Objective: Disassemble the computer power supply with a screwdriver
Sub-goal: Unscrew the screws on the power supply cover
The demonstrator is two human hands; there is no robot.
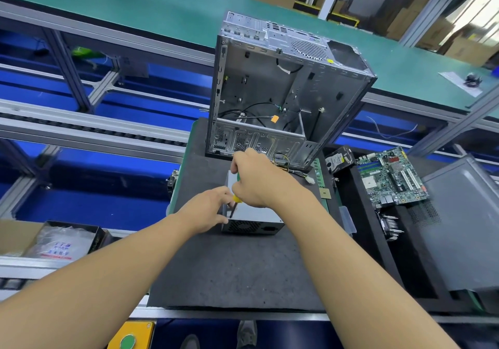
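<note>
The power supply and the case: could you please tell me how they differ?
The case stands upright and open; the power supply lies flat and closed. The case is far larger than the power supply. The left hand holds the power supply while the right hand holds a screwdriver on it; the case is untouched. Both are grey metal boxes on the dark mat.

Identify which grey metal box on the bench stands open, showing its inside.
The upright computer case at the back: one side is off and cables show inside. The power supply under the screwdriver and the grey housing at right show only closed faces.
</note>
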